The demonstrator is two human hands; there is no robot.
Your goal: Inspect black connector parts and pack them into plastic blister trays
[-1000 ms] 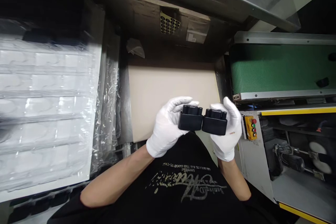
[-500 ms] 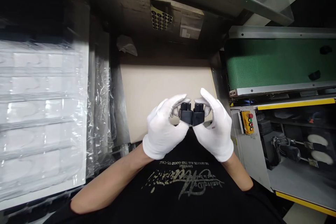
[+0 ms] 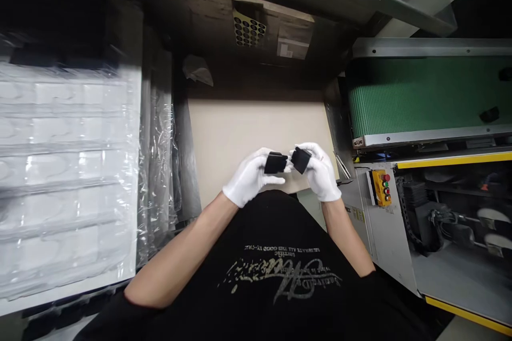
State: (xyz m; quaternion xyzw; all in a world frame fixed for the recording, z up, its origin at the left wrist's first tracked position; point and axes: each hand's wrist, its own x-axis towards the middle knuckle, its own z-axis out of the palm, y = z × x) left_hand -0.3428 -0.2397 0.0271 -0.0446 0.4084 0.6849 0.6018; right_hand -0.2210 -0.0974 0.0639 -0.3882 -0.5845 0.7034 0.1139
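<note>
My left hand (image 3: pixel 248 175), in a white glove, grips a small black plastic part (image 3: pixel 276 163) with prongs on its right end. In my right hand (image 3: pixel 321 175), also white-gloved, a second black plastic part (image 3: pixel 301 160) is held at a tilt. The two parts face each other with a narrow gap between them, over the near edge of a beige board (image 3: pixel 256 122). What kind of parts they are I cannot make out.
White moulded trays (image 3: pixel 60 170) with clear plastic film stand at the left. To the right runs a green conveyor belt (image 3: pixel 420 93) with black pieces on it, above a yellow button box (image 3: pixel 380 188). A sheet of round black stickers (image 3: pixel 248 29) lies at the back.
Both hands have moved a little farther from my body. The black parts, upright side by side before, are now turned, their prongs toward each other, and slightly apart.
</note>
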